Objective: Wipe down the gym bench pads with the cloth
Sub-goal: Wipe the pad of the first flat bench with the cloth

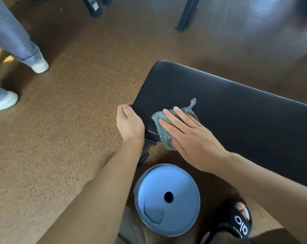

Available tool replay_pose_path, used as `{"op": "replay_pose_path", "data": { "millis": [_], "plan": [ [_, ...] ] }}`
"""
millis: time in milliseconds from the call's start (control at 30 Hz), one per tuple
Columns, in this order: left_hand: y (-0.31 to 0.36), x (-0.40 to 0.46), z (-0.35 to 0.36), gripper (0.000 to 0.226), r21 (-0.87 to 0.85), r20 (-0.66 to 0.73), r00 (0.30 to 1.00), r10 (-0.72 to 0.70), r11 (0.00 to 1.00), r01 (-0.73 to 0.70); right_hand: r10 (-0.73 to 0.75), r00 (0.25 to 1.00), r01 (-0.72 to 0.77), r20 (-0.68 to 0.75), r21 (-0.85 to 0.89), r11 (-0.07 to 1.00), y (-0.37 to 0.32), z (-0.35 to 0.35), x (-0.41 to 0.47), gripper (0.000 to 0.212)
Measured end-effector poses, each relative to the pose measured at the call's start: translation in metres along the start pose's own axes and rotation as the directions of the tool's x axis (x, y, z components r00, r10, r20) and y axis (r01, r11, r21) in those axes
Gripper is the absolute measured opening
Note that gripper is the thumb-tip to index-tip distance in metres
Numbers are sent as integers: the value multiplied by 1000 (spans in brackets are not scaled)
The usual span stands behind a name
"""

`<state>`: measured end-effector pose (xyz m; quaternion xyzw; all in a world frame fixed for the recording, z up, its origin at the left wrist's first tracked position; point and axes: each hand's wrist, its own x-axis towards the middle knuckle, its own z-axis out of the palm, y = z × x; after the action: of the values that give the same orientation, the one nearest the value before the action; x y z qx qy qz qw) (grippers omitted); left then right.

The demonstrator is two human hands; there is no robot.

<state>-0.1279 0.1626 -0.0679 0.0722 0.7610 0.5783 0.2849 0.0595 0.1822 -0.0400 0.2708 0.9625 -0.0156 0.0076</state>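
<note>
Wiping near end of bench pad [237,110], cloth [164,128] flat under right hand [189,140].
Right fingers straight, slightly spread, pressing cloth at pad's near corner; left hand [129,123] grips pad end, fingers curled over edge. Best: keep palm pressure even, sweep long overlapping strokes down the pad.

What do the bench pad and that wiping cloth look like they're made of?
The bench pad looks like black vinyl or faux leather over padding: fine diagonal ribbing and a soft sheen along its far edge. The cloth looks like grey-green microfibre or terry: a fuzzy, nubby pile, bunched under the flat right hand. Neither can be told for certain by look alone.
</note>
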Motion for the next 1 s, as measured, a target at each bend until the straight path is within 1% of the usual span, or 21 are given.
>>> {"op": "replay_pose_path", "data": {
  "millis": [100, 167, 267, 333, 367, 433, 500, 567, 633, 733, 800, 933, 1000],
  "plan": [
    [-2, 2, 1, 32, 0, -33, 999, 25, 1000, -25, -86, 996, 85, 21, 45, 995, 1, -1, 58, 62],
    [-2, 2, 1, 32, 19, -29, 999, 37, 999, -36, -45, 999, 47, -18, 89, 995, -5, 0, 103, 61],
    [2, -2, 0, 31, 37, 6, 1000, 21, 999, -21, 46, 999, -47, 8, 137, 989, -13, -1, 147, 52],
    [7, -6, 0, 32, 48, 35, 999, -10, 999, 8, 54, 999, -52, -6, 166, 985, -15, 0, 142, 49],
    [6, -5, 0, 31, 51, 32, 999, -28, 998, 26, 52, 998, -46, -27, 191, 981, -16, 0, 129, 50],
    [5, -1, -1, 25, 4, 6, 997, -81, 997, 81, 33, 997, -16, -75, 216, 976, -22, 2, 95, 56],
    [4, 2, -1, 29, -46, 1, 991, -134, 990, 133, 20, 997, -4, -74, 212, 977, -30, 4, 70, 60],
    [5, 2, 2, 32, -89, -20, 983, -184, 979, 182, 9, 998, 3, -54, 221, 975, -27, 3, 72, 61],
    [9, 2, 8, 34, -62, -96, 981, -166, 985, 160, -39, 998, 47, -42, 218, 975, -16, -1, 91, 61],
    [11, 3, 14, 32, -3, -227, 970, -89, 996, 91, -92, 995, 97, -35, 183, 978, 7, -3, 125, 50],
    [11, 2, 16, 33, 31, -257, 964, -60, 997, 70, -63, 997, 71, -53, 168, 983, 25, -3, 147, 45],
    [14, -5, 18, 36, 92, -284, 958, -39, 993, 67, 10, 1000, -6, -23, 182, 983, 57, -8, 177, 44],
    [14, -5, 19, 38, 110, -297, 954, -30, 992, 66, 76, 996, -66, -48, 173, 983, 71, -9, 184, 43]
  ]
}}
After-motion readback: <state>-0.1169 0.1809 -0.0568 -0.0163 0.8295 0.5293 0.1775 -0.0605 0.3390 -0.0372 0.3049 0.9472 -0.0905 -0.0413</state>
